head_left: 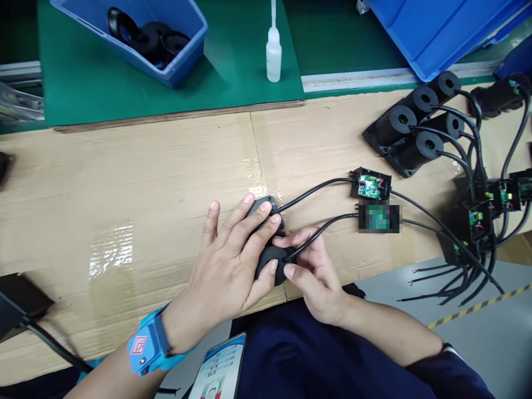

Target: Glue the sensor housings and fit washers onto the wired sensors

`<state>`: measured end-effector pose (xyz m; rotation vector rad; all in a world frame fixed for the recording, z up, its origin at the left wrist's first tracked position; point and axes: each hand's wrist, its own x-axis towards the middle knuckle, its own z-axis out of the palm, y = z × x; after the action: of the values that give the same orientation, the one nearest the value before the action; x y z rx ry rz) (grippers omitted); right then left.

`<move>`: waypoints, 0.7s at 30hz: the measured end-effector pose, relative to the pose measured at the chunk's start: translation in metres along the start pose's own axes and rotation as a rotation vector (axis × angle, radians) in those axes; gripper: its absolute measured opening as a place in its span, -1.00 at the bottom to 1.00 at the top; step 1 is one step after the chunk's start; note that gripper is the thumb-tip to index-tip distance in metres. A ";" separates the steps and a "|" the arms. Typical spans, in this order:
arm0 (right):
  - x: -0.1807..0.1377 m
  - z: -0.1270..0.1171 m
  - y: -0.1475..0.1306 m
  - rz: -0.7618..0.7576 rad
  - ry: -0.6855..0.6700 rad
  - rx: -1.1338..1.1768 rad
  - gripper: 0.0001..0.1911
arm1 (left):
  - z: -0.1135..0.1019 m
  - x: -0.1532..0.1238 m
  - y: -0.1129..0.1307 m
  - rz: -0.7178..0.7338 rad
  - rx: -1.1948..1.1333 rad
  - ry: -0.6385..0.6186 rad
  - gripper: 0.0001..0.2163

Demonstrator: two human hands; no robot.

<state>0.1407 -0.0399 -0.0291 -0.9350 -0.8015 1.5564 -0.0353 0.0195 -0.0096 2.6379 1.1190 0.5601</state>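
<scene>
- block (pixel 20 299) at far left, well apart from the hands; its cable runs down by the left forearm, so a sweep of that arm could snag it.
- strap (pixel 152 343) on left wrist; seems bulky enough to catch on loose cable.
- left hand (pixel 230 257): fingers spread over the square part, thumb pressed on the round part. covers most of both, so a bad fit underneath could go unnoticed.
- square part (pixel 258 204): on the cardboard (pixel 174 183), under the left fingertips; uneven pressure could make it skid.
- round part (pixel 264 256): between both hands, near the bench edge; a slip could send it over.
- bottle (pixel 273 58): upright on the green board (pixel 233 72), beyond reach of a small bump.
- right hand (pixel 318 271): thumb and fingers pinching the round part by its cord; twisting there could strain the cord joint.
- lower cord (pixel 328 224), upper cord (pixel 311 191): a tug could drag the boxes.
- upper box (pixel 372 184): board exposed, could get scratched.
- lower box (pixel 379 217): pixelated, can't tell.
- bare wires (pixel 432 277): hang past the edge, could snag.
</scene>
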 end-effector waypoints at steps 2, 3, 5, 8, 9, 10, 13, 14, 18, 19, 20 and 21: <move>-0.001 0.000 0.001 0.027 0.019 0.019 -0.68 | 0.000 0.000 0.000 0.003 0.006 -0.001 -0.53; -0.002 0.000 0.001 0.037 0.029 0.023 -0.69 | 0.000 0.001 0.000 0.007 0.009 -0.002 -0.54; -0.002 0.001 0.002 0.049 0.046 0.028 -0.69 | 0.000 0.001 -0.001 0.018 0.005 0.002 -0.54; 0.001 0.004 0.003 0.048 0.060 0.051 -0.69 | 0.000 0.002 -0.002 0.039 -0.005 0.013 -0.53; 0.003 0.004 0.003 0.051 0.057 0.059 -0.68 | 0.000 0.002 -0.003 0.048 -0.002 0.019 -0.53; 0.004 0.004 0.002 0.058 0.050 0.062 -0.66 | 0.000 0.002 -0.004 0.062 0.003 0.026 -0.53; 0.010 0.003 -0.003 0.104 0.021 0.049 -0.57 | 0.002 0.003 -0.008 0.114 0.009 0.042 -0.49; 0.011 0.002 -0.005 0.121 0.011 0.048 -0.55 | 0.003 0.003 -0.009 0.128 0.006 0.044 -0.48; 0.013 0.001 -0.010 0.122 -0.010 0.052 -0.53 | 0.003 0.006 -0.013 0.172 0.018 0.050 -0.43; 0.014 0.001 -0.010 0.111 -0.009 0.043 -0.53 | 0.003 0.006 -0.013 0.179 0.027 0.047 -0.42; 0.014 0.001 -0.010 0.105 -0.009 0.038 -0.53 | 0.002 0.007 -0.013 0.185 0.033 0.045 -0.42; 0.015 0.001 -0.010 0.107 -0.011 0.038 -0.52 | 0.001 0.007 -0.013 0.187 0.037 0.042 -0.41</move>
<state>0.1429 -0.0232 -0.0217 -0.9553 -0.7378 1.6649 -0.0384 0.0335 -0.0134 2.7938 0.9068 0.6378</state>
